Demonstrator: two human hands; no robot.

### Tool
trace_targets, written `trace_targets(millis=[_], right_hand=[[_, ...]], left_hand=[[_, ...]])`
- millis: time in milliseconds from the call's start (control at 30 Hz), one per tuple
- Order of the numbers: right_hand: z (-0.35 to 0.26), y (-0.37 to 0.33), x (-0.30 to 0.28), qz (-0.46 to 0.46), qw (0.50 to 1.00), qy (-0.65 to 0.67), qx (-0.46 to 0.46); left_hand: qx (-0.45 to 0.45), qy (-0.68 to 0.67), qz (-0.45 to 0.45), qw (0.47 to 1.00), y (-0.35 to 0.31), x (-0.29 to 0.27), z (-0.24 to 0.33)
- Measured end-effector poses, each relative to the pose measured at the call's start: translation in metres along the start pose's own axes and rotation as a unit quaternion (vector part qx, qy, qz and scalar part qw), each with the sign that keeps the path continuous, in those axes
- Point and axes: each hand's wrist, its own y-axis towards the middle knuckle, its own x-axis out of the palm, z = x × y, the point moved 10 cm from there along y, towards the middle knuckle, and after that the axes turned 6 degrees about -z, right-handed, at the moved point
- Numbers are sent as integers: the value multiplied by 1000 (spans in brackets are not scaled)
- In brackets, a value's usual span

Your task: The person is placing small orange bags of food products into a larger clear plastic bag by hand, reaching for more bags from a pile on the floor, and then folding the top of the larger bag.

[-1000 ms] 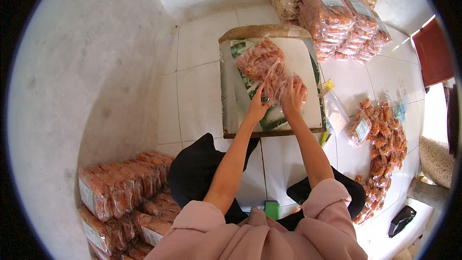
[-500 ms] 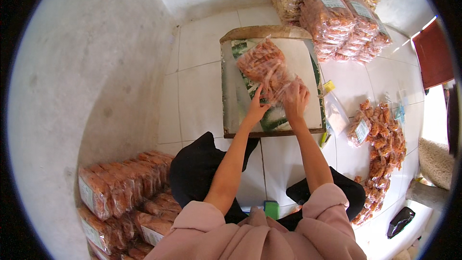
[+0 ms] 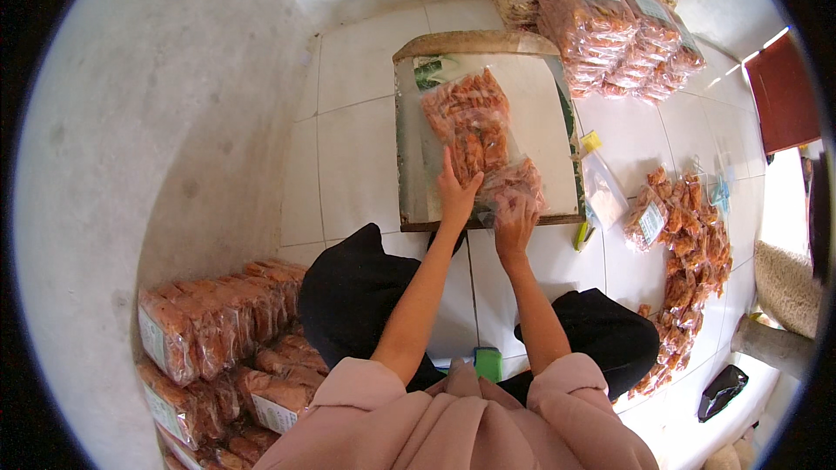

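Observation:
A clear plastic bag of orange-brown snack pieces (image 3: 475,113) lies lengthwise on a low table (image 3: 540,78) in front of me. My left hand (image 3: 456,196) rests against the bag's near left side, thumb and fingers spread apart. My right hand (image 3: 515,222) has its fingers bent around the bag's bunched near end, at the table's front edge. Some snack pieces show through the crumpled plastic just beyond the right hand. Part of its fingertips is hidden in the plastic.
Packed bags (image 3: 601,26) are stacked at the back right, and more packs (image 3: 209,322) at the lower left. Small snack bags (image 3: 688,252) lie in a row on the tiled floor at right. A yellow-topped clear pouch (image 3: 601,183) sits beside the table.
My right hand has come nearer and left, pulling the bag's near end toward me. The bag now lies straighter and flatter, and my left hand has shifted slightly left.

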Motion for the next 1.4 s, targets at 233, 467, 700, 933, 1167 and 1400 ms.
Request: trace_targets(millis=[233, 467, 700, 933, 1167, 1400], right_hand=[[-7, 41, -6, 20, 996, -90, -11], [-17, 64, 4, 21, 983, -184, -1], [-1, 76, 36, -95, 960, -259, 51], [-14, 79, 13, 9, 975, -221, 12], [-7, 89, 26, -29, 962, -270, 33], [8, 92, 27, -46, 986, -148, 55]], left_hand=[[9, 45, 43, 998, -3, 4, 5], [22, 27, 50, 998, 1, 1, 8], [61, 68, 50, 995, 7, 0, 19], [42, 43, 37, 997, 8, -1, 12], [-3, 20, 26, 999, 8, 4, 5], [-5, 7, 25, 1000, 6, 6, 8]])
